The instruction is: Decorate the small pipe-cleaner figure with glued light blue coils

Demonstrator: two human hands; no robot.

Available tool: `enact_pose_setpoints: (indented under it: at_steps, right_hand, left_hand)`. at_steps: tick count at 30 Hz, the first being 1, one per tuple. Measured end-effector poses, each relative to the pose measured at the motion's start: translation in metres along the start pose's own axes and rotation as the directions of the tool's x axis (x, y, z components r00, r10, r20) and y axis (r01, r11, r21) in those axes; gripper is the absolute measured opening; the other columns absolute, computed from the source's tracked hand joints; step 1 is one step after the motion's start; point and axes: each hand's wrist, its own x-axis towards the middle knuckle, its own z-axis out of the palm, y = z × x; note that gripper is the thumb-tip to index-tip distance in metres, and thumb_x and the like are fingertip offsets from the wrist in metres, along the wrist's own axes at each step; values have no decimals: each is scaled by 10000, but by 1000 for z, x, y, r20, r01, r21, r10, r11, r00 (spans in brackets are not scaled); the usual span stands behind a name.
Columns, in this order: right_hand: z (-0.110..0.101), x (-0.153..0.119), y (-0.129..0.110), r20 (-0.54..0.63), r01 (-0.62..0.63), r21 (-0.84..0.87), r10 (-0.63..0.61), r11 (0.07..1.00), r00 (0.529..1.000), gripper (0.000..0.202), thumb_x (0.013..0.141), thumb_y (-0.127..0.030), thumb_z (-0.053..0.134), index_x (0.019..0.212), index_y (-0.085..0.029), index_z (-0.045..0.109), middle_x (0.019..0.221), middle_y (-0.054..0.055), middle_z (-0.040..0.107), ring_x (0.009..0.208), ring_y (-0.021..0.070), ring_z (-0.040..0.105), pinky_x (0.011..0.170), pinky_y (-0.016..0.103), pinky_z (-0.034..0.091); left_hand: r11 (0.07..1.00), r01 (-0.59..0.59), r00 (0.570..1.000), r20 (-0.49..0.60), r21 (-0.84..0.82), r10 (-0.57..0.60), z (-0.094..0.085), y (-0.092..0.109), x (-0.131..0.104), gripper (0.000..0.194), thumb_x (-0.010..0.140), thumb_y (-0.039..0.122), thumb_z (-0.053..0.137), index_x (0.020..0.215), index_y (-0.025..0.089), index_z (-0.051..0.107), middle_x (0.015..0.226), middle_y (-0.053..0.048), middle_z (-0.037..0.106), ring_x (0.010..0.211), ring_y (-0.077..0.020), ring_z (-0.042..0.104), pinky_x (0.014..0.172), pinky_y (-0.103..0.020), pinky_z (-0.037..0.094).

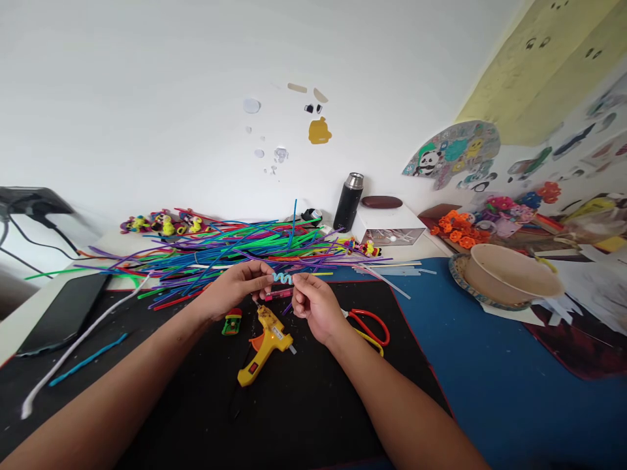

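A light blue coiled pipe cleaner [283, 279] is stretched between my two hands above the black mat. One end is pinched in the fingers of my left hand [249, 282]. At the other end, the thumb and fingers of my right hand [315, 301] are closed on it. Below my hands lies a yellow hot glue gun [267, 346] with an orange trigger. A small green, red and yellow figure [232, 322] sits left of the glue gun. Scissors with red and yellow handles [371, 328] lie beside my right wrist, partly hidden by it.
A pile of coloured pipe cleaners [210, 254] spreads along the back. White [73, 359] and blue [88, 360] pipe cleaners lie at left, near a dark phone-like slab [66, 313]. A black thermos [349, 202] and a white box [389, 222] stand behind; a bowl [512, 271] is at right.
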Motion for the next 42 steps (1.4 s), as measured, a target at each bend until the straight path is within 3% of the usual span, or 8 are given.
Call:
enact_pose_setpoints:
  at_steps: [8,17,23,35,42]
  right_hand:
    - [-1,0,-1,-17,-6,32,7,999,1000,482,659,-497,959,803,-191,615,563,-86,518,438,64,430,427,212,234]
    - [0,1,-2,-17,-17,55,18,998,1000,500,646,-493,969,778,-199,588,566,-86,516,442,63,428,433,212,222]
    - [0,0,-3,-14,-19,57,20,998,1000,507,648,-499,968,772,-203,576,568,-87,511,443,64,420,436,217,224]
    - [0,0,-2,-11,-13,65,14,998,1000,494,657,-488,965,760,-201,576,570,-83,514,449,69,421,435,218,224]
    - [-1,1,-1,-5,-7,65,8,998,1000,470,688,-480,947,769,-205,575,573,-83,503,454,73,416,444,226,230]
  left_hand:
    - [985,-139,990,-20,101,141,-5,-1,-1,410,822,521,846,1012,194,688,840,-1,658,701,-162,610,654,-291,521]
    - [840,-242,961,2,486,276,1,-2,-6,275,916,465,725,1040,224,680,878,-16,716,764,-197,661,696,-304,514]
    - [814,-258,945,-37,521,324,1,0,-7,288,915,484,716,1044,230,677,911,-18,735,791,-209,698,727,-310,533]
    - [705,-295,922,0,645,386,1,2,-8,223,952,428,628,997,229,718,954,-40,769,839,-220,697,781,-307,522]
    - [690,-284,928,10,666,373,-3,-2,-8,257,959,446,614,1023,232,742,967,-61,795,833,-236,705,772,-310,529]
